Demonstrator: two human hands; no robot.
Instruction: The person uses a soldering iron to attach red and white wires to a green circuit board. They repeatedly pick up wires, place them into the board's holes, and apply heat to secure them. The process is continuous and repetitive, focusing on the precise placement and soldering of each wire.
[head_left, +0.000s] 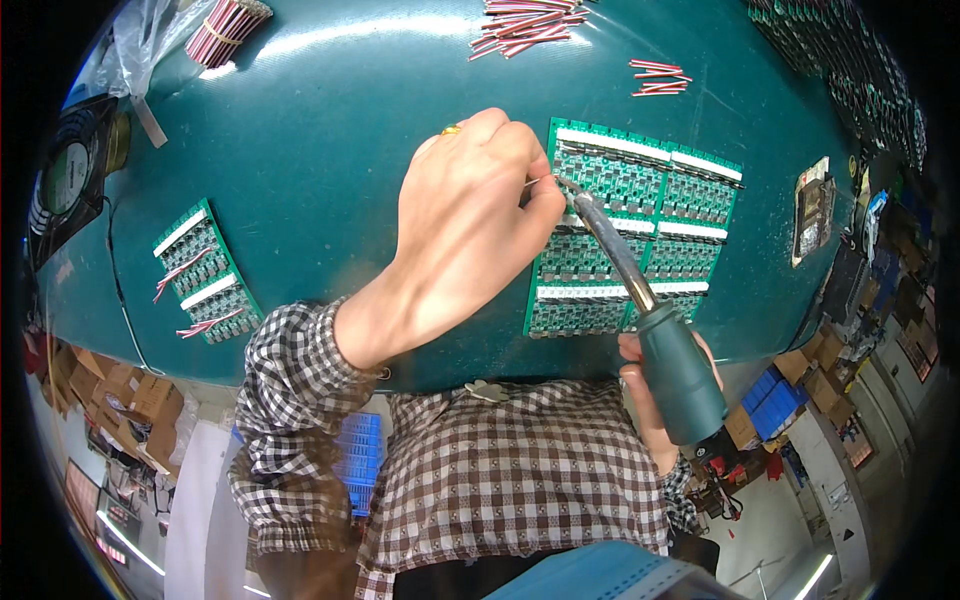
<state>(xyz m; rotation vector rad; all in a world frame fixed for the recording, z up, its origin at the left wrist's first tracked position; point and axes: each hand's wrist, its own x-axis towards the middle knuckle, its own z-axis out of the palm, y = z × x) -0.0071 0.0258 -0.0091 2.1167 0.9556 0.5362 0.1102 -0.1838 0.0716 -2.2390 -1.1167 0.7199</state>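
I should steady the soldering iron (676,362) held in my right hand (646,402), while my left hand (470,205) pinches a thin strand (531,183) beside the two-o'clock circuit-board panel (690,205).

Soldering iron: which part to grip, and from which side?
I'd take the soldering iron by its thick green handle, from the person's near right, where the right hand holds it. The handle is broad and its butt points toward the person; the slim metal shaft slants up-left to a tip beside the left hand and is probably hot.
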